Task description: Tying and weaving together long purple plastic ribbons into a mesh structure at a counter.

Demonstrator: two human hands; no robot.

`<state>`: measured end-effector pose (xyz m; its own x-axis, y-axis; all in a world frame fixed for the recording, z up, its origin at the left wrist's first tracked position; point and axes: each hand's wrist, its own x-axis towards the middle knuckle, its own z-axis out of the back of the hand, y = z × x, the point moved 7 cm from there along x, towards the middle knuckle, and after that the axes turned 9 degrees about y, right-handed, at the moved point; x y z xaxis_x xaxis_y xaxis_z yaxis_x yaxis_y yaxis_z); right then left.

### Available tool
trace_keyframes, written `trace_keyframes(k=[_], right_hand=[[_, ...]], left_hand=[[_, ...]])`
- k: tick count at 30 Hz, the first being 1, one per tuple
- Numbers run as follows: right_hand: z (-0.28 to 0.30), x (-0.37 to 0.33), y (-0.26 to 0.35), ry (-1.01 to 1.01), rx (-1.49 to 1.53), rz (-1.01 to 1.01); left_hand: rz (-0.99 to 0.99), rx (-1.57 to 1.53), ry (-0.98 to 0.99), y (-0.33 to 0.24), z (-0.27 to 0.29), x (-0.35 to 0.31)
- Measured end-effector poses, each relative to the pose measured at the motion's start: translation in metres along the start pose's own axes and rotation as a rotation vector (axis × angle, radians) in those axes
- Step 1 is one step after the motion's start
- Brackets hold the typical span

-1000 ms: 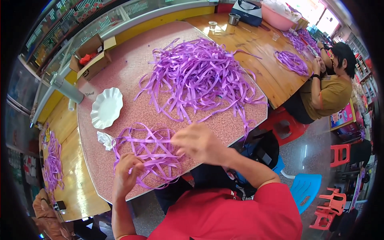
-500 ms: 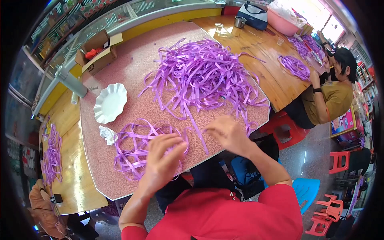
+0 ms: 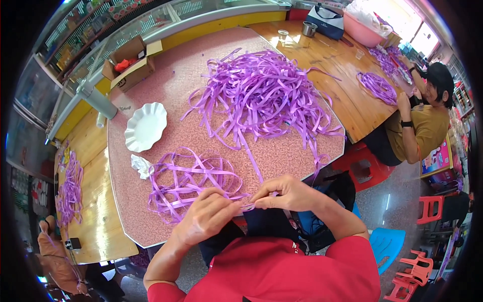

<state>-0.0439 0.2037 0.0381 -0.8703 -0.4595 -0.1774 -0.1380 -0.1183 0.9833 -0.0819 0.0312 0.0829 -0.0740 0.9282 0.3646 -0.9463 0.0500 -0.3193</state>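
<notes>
At the table's front edge my two hands meet, fingers pinched together. My left hand (image 3: 208, 215) closes on a purple ribbon that trails into a loose looped heap of ribbon (image 3: 187, 177) on the left. My right hand (image 3: 284, 194) grips a purple ribbon strand (image 3: 252, 162) running down from the big tangled ribbon pile (image 3: 266, 93) at the far middle. Between the fingertips a small part of the ribbon shows; its exact form is hidden by the fingers.
A white scalloped dish (image 3: 146, 127), a crumpled white tissue (image 3: 142, 166), a grey-green flask (image 3: 96, 98) and an open cardboard box (image 3: 132, 68) stand on the left. At right, a co-worker (image 3: 420, 121) sits by a wooden table (image 3: 322, 65) holding more ribbon.
Both hands have come together at the table's front edge. My right hand has moved down and taken hold of the ribbon strand; my left fingers have closed.
</notes>
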Motion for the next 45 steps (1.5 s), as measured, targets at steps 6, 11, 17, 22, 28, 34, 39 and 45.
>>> trace_keyframes(k=[6, 11, 17, 22, 28, 34, 39, 45], right_hand=[[0.079, -0.033, 0.015, -0.184, -0.434, 0.233], [0.137, -0.072, -0.003, -0.349, -0.253, 0.002], [0.188, -0.101, -0.039, -0.647, -0.05, 0.045], [0.203, -0.115, -0.063, -0.785, 0.037, 0.078], [0.165, -0.091, -0.037, -0.79, 0.172, 0.227], [0.123, -0.081, 0.0, -0.724, 0.207, 0.303], [0.085, -0.075, 0.028, -0.687, 0.049, 0.29], [0.056, -0.079, 0.045, -0.643, -0.15, 0.396]], left_hand=[[0.357, -0.273, -0.046, 0.05, 0.043, -0.07], [0.632, -0.627, -0.31, 0.099, 0.072, -0.154], [0.94, -0.777, -0.363, 0.134, 0.089, -0.225], [1.002, -0.712, -0.425, 0.162, 0.094, -0.271], [1.27, -0.648, -0.376, 0.185, 0.084, -0.29], [1.039, -0.192, -0.649, 0.154, 0.077, -0.212], [0.525, -0.922, -0.062, 0.039, -0.026, -0.009], [0.272, -1.395, -0.016, -0.013, -0.124, 0.087]])
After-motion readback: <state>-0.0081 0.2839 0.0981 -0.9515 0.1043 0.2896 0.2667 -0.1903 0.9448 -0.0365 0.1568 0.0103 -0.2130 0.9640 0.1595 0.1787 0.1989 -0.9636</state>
